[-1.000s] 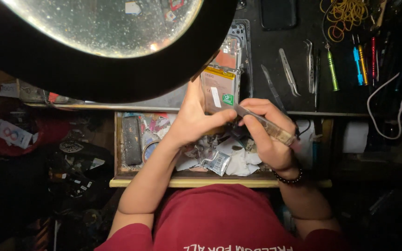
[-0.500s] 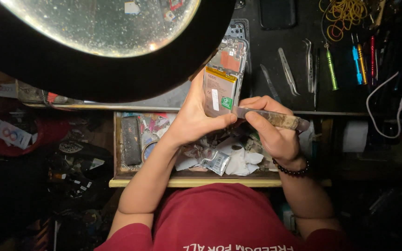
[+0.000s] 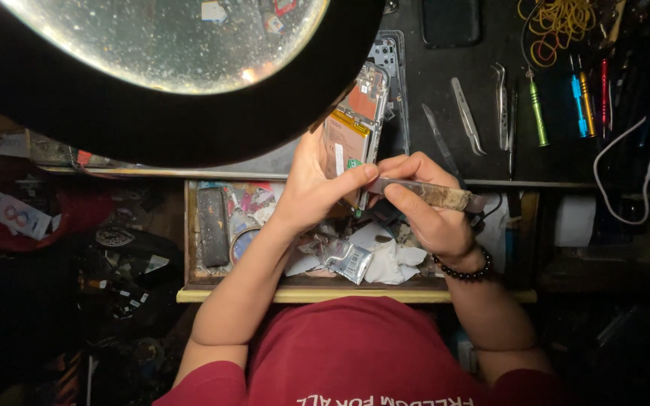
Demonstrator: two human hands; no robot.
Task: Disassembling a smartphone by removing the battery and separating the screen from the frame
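1. Nearest, an open drawer (image 3: 355, 295) with a pale yellow front edge sits just ahead of the person's red shirt, holding a small silvery foil packet (image 3: 346, 259), crumpled white paper (image 3: 393, 259), a round blue-rimmed tin (image 3: 243, 242) and a dark oblong block (image 3: 211, 226) along its left side.
2. Left of the drawer, a white label with coloured rings (image 3: 18, 216) lies on a red object in the dark.
3. Both forearms reach forward over the drawer and meet above its far edge; a dark bead bracelet (image 3: 464, 269) circles the right wrist.
4. The left hand (image 3: 311, 184) is curled closed around the opened phone (image 3: 356, 124), thumb across its lower end, holding it upright and tilted over the near edge of the black work mat (image 3: 453, 113); a yellow-orange battery label and small white and green stickers show inside it.
5. The right hand (image 3: 424, 207) has its fingers pinched shut on a worn, mottled tool handle (image 3: 434, 195) lying crosswise, its tip touching the phone's lower edge.
6. Farther on the mat lie metal tweezers (image 3: 466, 114), a row of coloured screwdrivers (image 3: 577, 94) and yellow rubber bands (image 3: 558, 19) at the far right corner.
7. A large round magnifier lamp (image 3: 167, 41) covers the far left.
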